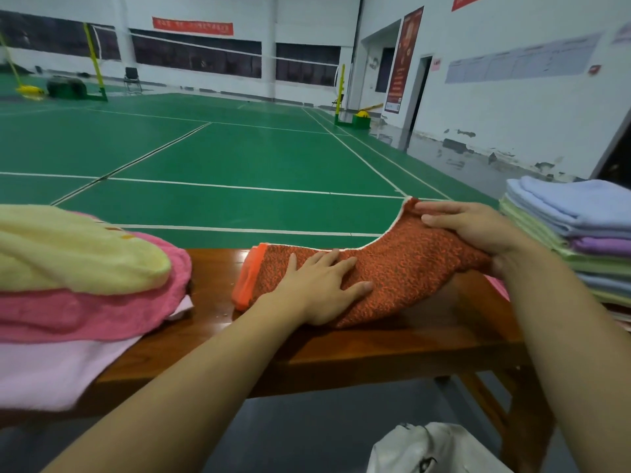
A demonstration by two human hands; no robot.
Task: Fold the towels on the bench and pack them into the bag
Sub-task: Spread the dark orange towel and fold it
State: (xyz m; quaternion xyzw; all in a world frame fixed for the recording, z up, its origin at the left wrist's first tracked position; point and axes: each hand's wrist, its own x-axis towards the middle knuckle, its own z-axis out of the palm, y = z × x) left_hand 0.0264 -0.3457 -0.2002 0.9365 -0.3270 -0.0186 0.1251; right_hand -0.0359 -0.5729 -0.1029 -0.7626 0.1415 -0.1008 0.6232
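Clearly the job is in its middle stretch. An orange towel (pixel 392 268) lies half-folded on the wooden surface (pixel 392 339): the left hand (pixel 321 285) presses it flat with straight, spread fingers, while the right hand (pixel 478 230) grips its raised far end, fingers curled over the edge. To the right, a stack of folded towels (pixel 573 233) looks finished. To the left, a loose pile of yellow and pink towels (pixel 85 278) appears unfolded. A white bag (pixel 430 448) sits on the floor below, near the right forearm; whether anything is in it I cannot tell, so packing seems not yet begun.
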